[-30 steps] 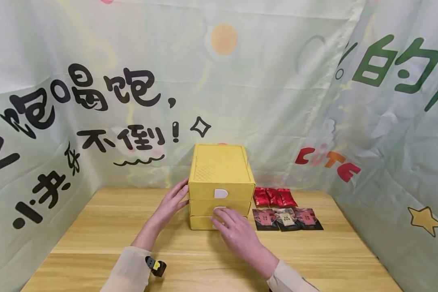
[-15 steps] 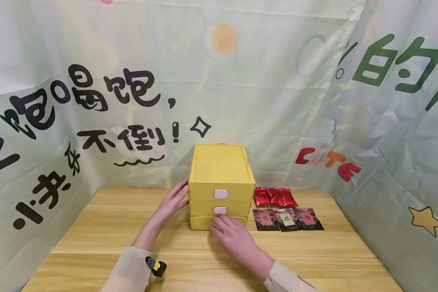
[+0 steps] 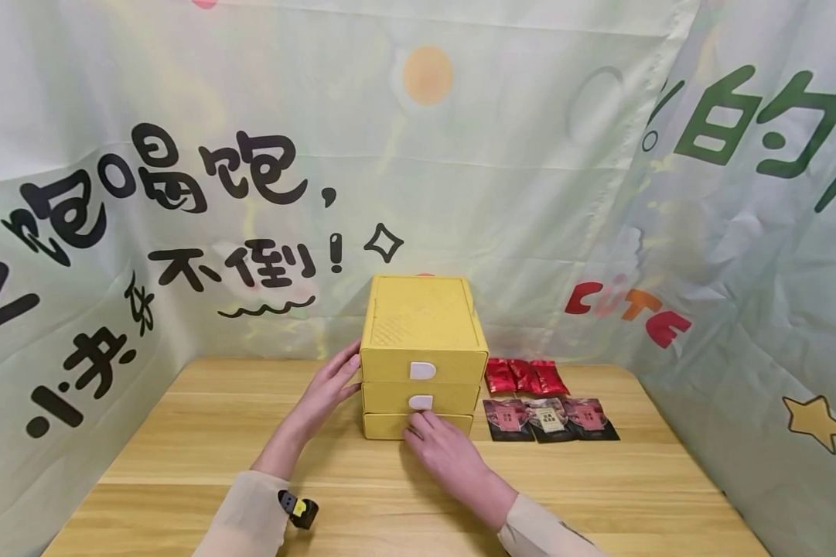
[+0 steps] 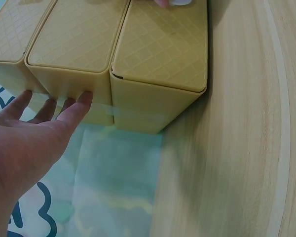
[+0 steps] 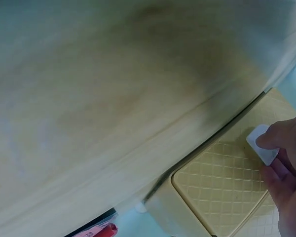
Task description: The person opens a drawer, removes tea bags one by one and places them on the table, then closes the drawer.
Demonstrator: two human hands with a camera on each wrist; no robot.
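A yellow chest of three stacked drawers (image 3: 423, 313) stands on the table, with a white pull tab on its top drawer (image 3: 393, 365) and another on its middle drawer (image 3: 383, 398). My right hand (image 3: 447, 454) is at the bottom drawer (image 3: 383, 427). In the right wrist view, its thumb and fingers pinch that drawer's white pull tab (image 5: 262, 143), which the hand hides from the head camera. My left hand (image 3: 325, 391) rests against the left side of the chest. Its fingertips (image 4: 85, 98) touch the side wall with the fingers fairly straight.
Right of the chest lie several red foil packets (image 3: 524, 377) in a row. In front of them are black sachets (image 3: 548, 420) with pink and cream labels. A printed cloth backdrop (image 3: 501, 178) hangs behind the wooden table (image 3: 306, 534) and along its sides.
My right hand has dropped from the middle drawer's tab to the bottom drawer's tab and taken hold of it. My left hand stays against the chest.
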